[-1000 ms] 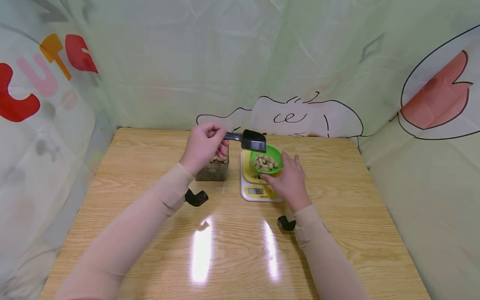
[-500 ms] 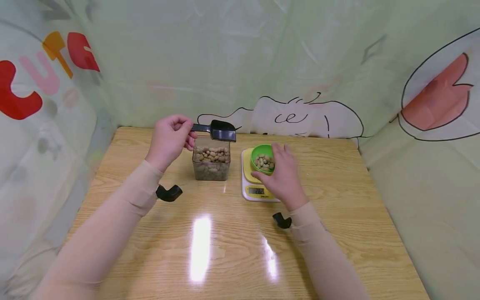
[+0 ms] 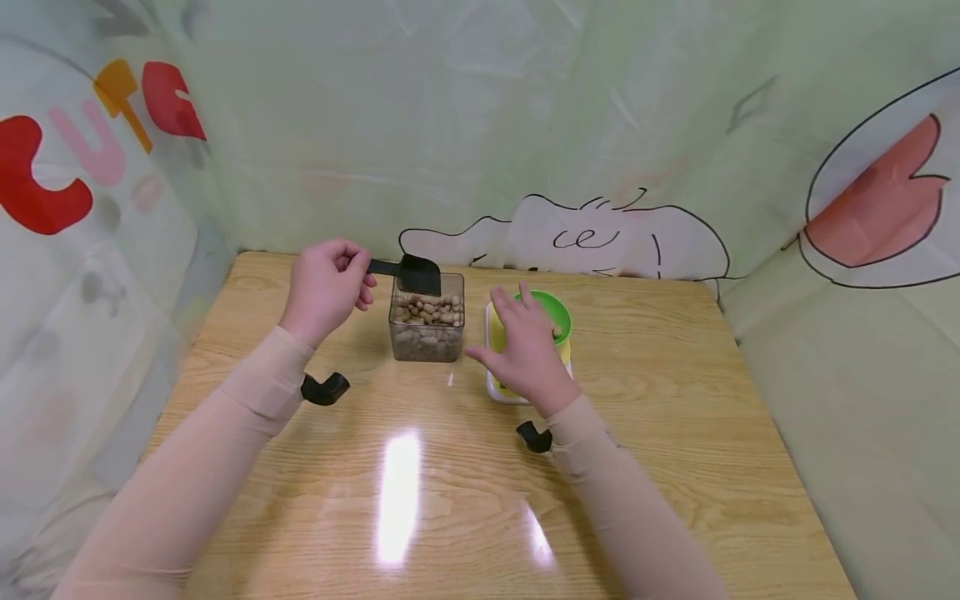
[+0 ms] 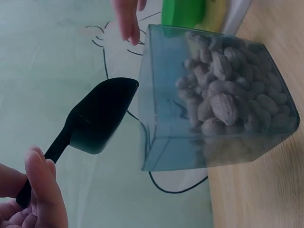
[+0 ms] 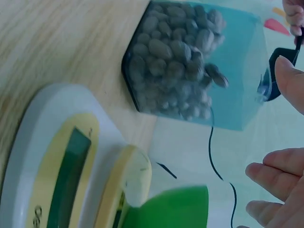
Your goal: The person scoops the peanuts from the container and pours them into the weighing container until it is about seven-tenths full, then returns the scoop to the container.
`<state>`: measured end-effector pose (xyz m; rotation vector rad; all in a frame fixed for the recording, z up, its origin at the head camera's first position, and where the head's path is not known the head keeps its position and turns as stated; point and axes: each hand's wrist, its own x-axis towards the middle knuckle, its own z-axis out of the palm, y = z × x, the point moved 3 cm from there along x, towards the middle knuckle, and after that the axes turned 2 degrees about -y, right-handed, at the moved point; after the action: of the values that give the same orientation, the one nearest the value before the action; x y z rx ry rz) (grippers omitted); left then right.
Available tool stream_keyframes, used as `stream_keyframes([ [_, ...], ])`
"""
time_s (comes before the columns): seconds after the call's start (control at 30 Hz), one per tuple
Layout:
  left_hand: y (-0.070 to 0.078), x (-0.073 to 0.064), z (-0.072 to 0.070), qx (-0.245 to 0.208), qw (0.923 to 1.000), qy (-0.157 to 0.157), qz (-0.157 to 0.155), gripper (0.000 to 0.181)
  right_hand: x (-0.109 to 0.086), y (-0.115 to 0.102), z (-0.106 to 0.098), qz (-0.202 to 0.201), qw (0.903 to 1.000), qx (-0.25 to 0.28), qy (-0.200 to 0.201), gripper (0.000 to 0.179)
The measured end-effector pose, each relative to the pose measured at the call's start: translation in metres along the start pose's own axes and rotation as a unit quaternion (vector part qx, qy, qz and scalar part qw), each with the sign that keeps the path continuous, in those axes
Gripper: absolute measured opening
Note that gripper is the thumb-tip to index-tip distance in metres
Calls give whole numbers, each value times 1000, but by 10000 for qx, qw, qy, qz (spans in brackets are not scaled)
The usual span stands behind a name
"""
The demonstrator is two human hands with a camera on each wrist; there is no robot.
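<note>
My left hand point(image 3: 326, 287) pinches the handle of a black scoop point(image 3: 420, 275). The scoop's head is over the back of a clear, smoky box point(image 3: 427, 343) partly filled with peanuts point(image 4: 223, 88); I see no peanuts in the scoop. My right hand point(image 3: 528, 350), its fingers spread and holding nothing, hovers over the yellow and white kitchen scale point(image 5: 61, 156). On that scale sits a green bowl point(image 3: 558, 312). The hand hides most of the bowl's contents, but a peanut shows at its right side. In the head view the scale's display is covered too.
Everything stands on a wooden table point(image 3: 660, 400), near its back edge. A printed curtain point(image 3: 480, 125) hangs close behind and along both sides. Black curved pieces point(image 3: 325, 389) stick out at both wrists.
My left hand has drawn the scoop leftward, from beside the green bowl to over the peanut box. My right hand has left the bowl's right side and shifted left across the scale.
</note>
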<state>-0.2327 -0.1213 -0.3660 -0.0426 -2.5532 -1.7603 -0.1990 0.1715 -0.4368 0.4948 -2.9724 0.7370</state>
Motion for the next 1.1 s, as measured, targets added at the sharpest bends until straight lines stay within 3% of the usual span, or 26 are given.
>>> stream_keyframes([
  [0.27, -8, -2, 6, 632, 9978, 16, 206, 20, 5, -13, 13, -452, 9983, -354, 74, 92],
  [0.63, -12, -1, 10, 1280, 9901, -7, 575, 24, 11, -21, 26, -648, 9972, -153, 326, 78],
  [0.8, -8, 1, 11, 1949, 9754, 74, 1025, 25, 13, -22, 29, -762, 9956, -311, 458, 70],
  [0.97, -2, -1, 15, 2660, 9503, 62, 1616, 24, 16, -22, 30, -868, 9934, -356, 654, 63],
  [1.1, 0, 2, 20, 3050, 9323, -183, 1936, 23, 18, -22, 32, -952, 9913, -326, 845, 60],
])
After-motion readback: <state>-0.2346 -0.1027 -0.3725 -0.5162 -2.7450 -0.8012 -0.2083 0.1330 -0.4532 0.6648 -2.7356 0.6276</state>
